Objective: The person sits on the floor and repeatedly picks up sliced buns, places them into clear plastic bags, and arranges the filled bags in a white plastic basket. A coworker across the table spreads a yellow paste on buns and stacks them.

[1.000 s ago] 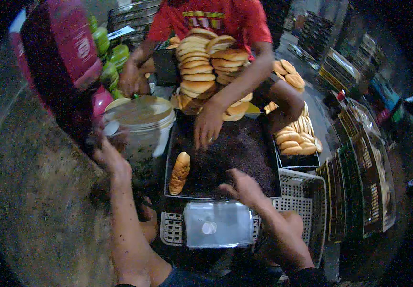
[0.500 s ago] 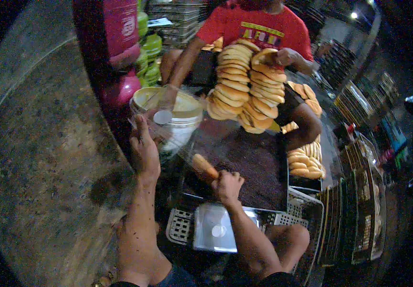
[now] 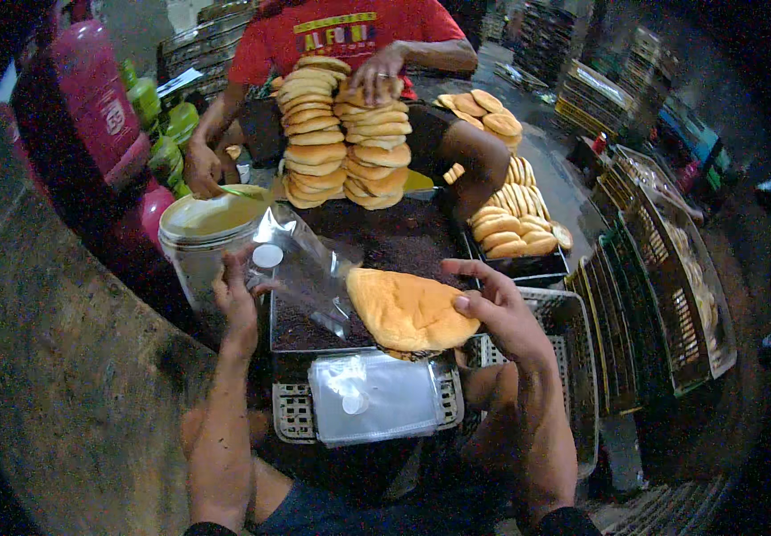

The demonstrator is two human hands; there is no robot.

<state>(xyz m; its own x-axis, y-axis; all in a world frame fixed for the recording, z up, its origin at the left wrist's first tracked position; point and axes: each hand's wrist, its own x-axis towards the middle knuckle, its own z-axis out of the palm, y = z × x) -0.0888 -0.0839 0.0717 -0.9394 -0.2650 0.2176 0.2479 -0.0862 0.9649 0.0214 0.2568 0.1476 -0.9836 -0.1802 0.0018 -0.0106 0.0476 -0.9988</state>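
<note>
My left hand (image 3: 239, 304) grips a clear plastic bag (image 3: 300, 239) with a white round label, held over the left side of a tray of dark crumbs (image 3: 408, 237). Between the thumb and fingers of my right hand (image 3: 503, 308) is a flat, golden bun (image 3: 410, 308), folded over, with something dark along its lower edge. The bun's left end is close to the bag's lower end; I cannot tell if they touch. A stack of flat clear bags (image 3: 403, 406), with another white label, lies on an upturned perforated crate (image 3: 294, 415) in front of me.
Opposite, a person in a red shirt (image 3: 341, 40) touches tall stacks of buns (image 3: 314, 152) and reaches a hand to a white bucket (image 3: 202, 228). More buns (image 3: 519, 223) fill a dark tray at right, beside crates (image 3: 662, 259). Pink gas cylinders (image 3: 100, 107) stand left.
My right hand has lifted the bun up and to the right, off the tray, turning its broad side into view. The person opposite has moved one hand from inside the bucket to its rim.
</note>
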